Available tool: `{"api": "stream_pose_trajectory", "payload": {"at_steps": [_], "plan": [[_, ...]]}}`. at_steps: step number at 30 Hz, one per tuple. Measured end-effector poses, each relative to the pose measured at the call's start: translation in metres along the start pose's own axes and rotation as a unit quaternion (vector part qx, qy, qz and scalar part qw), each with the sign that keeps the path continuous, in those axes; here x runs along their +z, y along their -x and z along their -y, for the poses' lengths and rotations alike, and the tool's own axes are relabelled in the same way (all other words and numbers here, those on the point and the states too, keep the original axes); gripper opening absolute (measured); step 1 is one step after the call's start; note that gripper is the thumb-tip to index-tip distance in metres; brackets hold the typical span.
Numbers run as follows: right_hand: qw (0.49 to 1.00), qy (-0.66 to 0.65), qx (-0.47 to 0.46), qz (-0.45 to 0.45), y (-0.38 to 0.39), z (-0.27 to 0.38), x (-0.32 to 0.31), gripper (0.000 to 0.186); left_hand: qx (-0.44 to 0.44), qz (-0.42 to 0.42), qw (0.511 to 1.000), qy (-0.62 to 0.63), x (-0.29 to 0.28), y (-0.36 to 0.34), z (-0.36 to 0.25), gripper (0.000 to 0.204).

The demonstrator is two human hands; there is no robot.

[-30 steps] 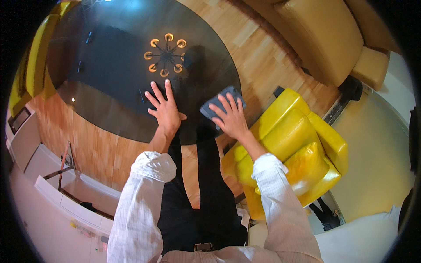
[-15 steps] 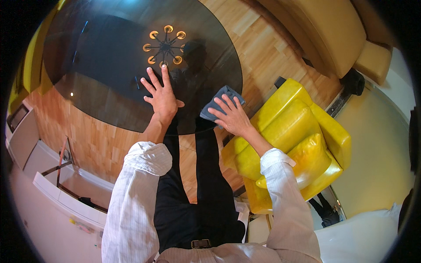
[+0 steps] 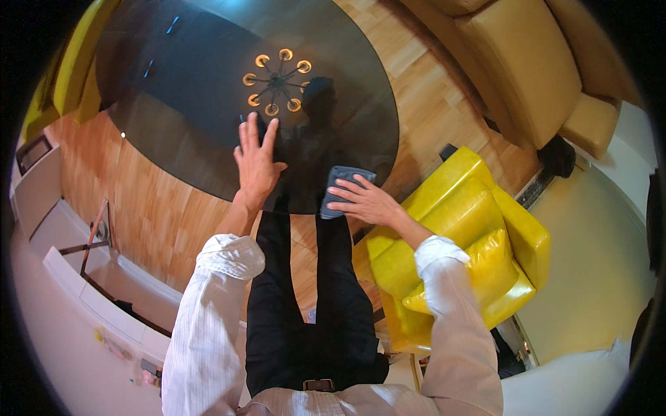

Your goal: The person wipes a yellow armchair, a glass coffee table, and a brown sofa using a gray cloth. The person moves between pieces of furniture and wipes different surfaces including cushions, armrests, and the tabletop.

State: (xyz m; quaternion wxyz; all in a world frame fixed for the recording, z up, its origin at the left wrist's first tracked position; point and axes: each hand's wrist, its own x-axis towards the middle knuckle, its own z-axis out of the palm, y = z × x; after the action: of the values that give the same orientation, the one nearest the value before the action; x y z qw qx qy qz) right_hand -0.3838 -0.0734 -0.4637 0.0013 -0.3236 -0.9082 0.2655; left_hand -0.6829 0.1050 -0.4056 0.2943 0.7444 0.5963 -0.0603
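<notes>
A folded grey-blue cloth lies on the dark glossy round table, at the edge nearest my body. My right hand rests over this cloth, its fingers stretched across the top and keeping it under the palm. Further left, my left hand is held over the tabletop with its fingers extended and nothing in it. Whether its fingertips touch the surface is hard to tell.
A yellow armchair with a yellow cushion stands close on my right. Beyond it are tan sofa seats. Wooden flooring runs around the table. A white cabinet is at lower left. A hanging lamp is mirrored in the tabletop.
My right hand and the cloth have turned and come slightly nearer to the table edge. The fingers of my left hand are closer together. The whole view has shifted a little.
</notes>
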Motion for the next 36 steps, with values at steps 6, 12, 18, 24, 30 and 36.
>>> {"api": "stream_pose_trajectory", "payload": {"at_steps": [6,12,18,24,30,36], "plan": [[0.999,-0.039,-0.03,-0.01,-0.032,0.011,0.007,0.058,-0.165,-0.07,0.983,0.026,0.012,0.069,0.103,0.134],[0.997,-0.042,0.013,-0.065,-0.144,0.075,0.017,0.057,-0.146,-0.069,0.987,-0.002,0.019,0.07,0.104,0.135],[0.998,-0.046,0.019,-0.039,-0.104,0.061,0.014,0.055,-0.169,-0.055,0.984,0.022,0.02,0.07,0.093,0.134],[0.995,-0.036,0.083,0.033,-0.027,0.03,-0.003,0.056,-0.183,-0.055,0.981,0.019,0.019,0.072,0.09,0.136],[0.983,-0.057,0.148,-0.097,-0.148,0.024,-0.033,0.054,-0.191,-0.046,0.98,0.027,0.016,0.068,0.081,0.137],[0.959,-0.078,0.222,-0.158,-0.197,0.03,-0.047,0.057,-0.183,-0.057,0.981,0.036,0.018,0.066,0.083,0.136]]}}
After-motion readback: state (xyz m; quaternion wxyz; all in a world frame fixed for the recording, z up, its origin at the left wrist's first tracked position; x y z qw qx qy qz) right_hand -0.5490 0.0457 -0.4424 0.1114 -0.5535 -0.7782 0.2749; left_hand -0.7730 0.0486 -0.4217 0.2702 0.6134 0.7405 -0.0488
